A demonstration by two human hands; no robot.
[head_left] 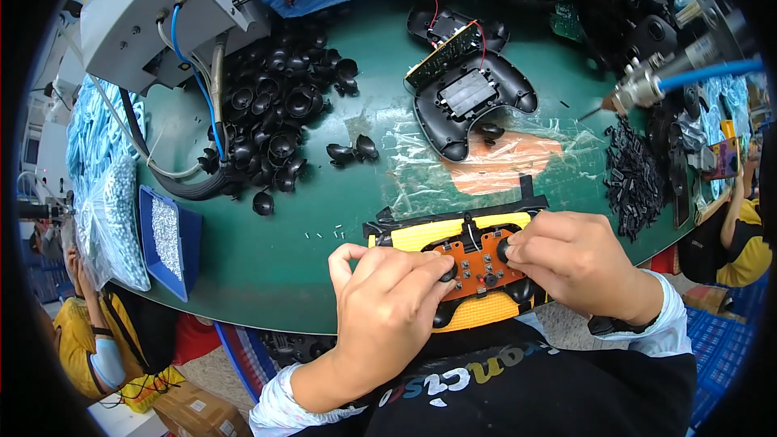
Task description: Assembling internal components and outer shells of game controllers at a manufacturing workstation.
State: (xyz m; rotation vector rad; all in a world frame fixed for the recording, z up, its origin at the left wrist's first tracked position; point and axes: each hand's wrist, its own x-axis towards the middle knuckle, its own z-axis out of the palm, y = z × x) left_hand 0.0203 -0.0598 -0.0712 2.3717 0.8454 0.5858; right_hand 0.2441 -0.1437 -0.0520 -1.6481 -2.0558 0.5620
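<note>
An orange circuit board [486, 263] lies in a black game controller shell [530, 290] on a yellow padded rest [483, 313] at the table's near edge. My left hand [384, 291] pinches a black thumbstick cap [446, 269] at the board's left end. At the other end, the fingers of my right hand [571, 255] close on a second black cap, the right thumbstick cap [503, 251]. Both caps sit against the board, partly hidden by my fingers. A white wire runs from the board's upper edge to the shell.
Loose black caps [279, 105] are heaped at the left, beside a blue bin of small metal parts [167, 239]. Beyond my hands lies an opened controller [469, 97] with wired boards. A nozzle tool [639, 89] overhangs small black pieces [635, 178] at the right.
</note>
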